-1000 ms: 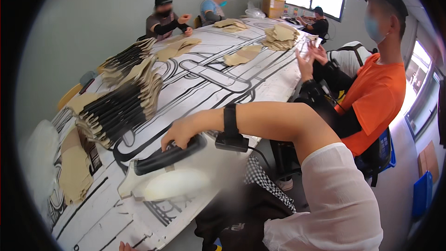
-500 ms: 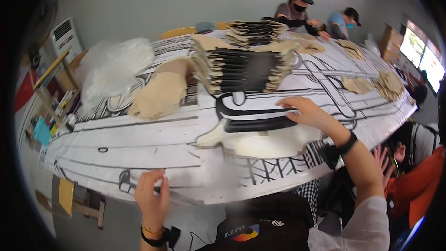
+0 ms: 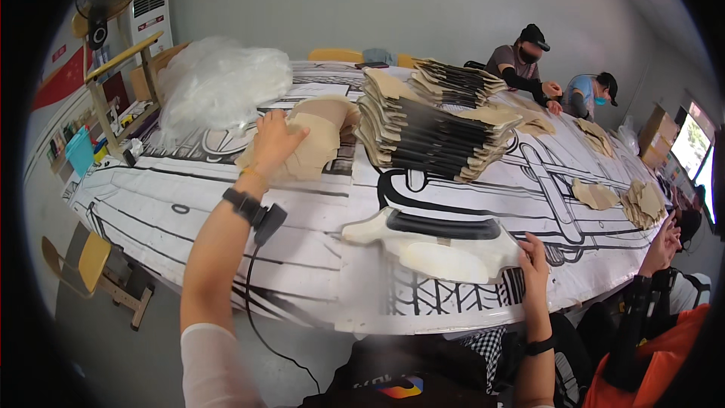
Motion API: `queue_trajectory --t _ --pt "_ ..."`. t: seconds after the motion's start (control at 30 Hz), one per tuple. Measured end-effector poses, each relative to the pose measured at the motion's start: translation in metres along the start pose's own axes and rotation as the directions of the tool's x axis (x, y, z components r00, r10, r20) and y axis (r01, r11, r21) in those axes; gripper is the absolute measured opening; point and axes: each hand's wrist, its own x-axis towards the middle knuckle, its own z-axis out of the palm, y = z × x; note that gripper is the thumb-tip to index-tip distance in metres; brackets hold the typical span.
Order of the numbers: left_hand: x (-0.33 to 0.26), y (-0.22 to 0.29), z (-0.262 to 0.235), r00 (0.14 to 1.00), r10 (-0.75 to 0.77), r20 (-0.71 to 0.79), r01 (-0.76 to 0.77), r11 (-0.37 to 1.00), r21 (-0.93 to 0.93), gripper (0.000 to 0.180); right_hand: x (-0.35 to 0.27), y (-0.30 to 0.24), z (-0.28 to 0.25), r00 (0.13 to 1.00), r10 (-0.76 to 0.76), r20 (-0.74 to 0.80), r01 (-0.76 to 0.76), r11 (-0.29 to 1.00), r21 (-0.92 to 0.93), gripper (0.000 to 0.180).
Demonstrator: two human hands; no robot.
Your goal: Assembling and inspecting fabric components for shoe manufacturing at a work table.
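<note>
My left hand (image 3: 276, 145) rests on a pile of thin beige cut pieces (image 3: 321, 125) left of the middle, its thumb apart from the fingers. In front of me lies a flat cream-coloured shaped piece (image 3: 362, 231) with a thick black strip (image 3: 445, 226) along its far edge and a paler oval patch (image 3: 444, 262) near its front. Beside that piece's right end is my right hand (image 3: 535, 266), fingers loosely bent and apart, gripping nothing visible. Behind it stands a tall stack of beige pieces with black strips (image 3: 434, 140).
A second such stack (image 3: 461, 83) sits farther back. Clear plastic film (image 3: 223, 87) is heaped at the left. Small beige piles (image 3: 642, 204) lie on the right of the drawn-on table (image 3: 189, 238). Two people (image 3: 521, 68) work at the far side; another person's hands (image 3: 662, 245) show at right.
My left hand has moved from the near table edge up and forward onto the beige pile. My right hand has left the black strip for the cream piece's right end. The view has shifted.
</note>
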Motion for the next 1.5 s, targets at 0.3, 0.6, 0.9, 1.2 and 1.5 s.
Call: queue_trajectory --t 0.3,0.6,0.9,1.2,1.5 --pt "0.013 0.012 0.043 0.976 -0.215 -0.033 0.218 0.967 0.13 0.057 -0.001 0.001 -0.001 1.0 -0.009 -0.029 0.014 0.979 0.203 0.029" --pt "0.006 0.03 0.024 0.866 0.29 -0.408 -0.334 0.942 -0.038 0.024 0.009 0.01 -0.004 0.995 0.06 -0.081 -0.042 0.977 0.211 0.02" --pt "-0.083 0.061 -0.062 0.969 0.001 -0.246 -0.174 0.712 -0.681 0.018 0.047 -0.015 0.006 0.969 -0.18 0.171 0.243 0.83 -0.502 0.036" --pt "-0.084 0.071 -0.079 0.996 -0.067 0.062 0.086 0.483 -0.871 0.027 0.054 -0.032 0.014 0.86 -0.24 0.45 0.412 0.846 -0.337 0.026" --pt "-0.078 0.033 -0.059 0.969 0.08 0.233 0.037 0.887 -0.461 0.034 0.099 -0.095 0.038 0.929 -0.095 0.358 0.344 0.576 -0.742 0.041"
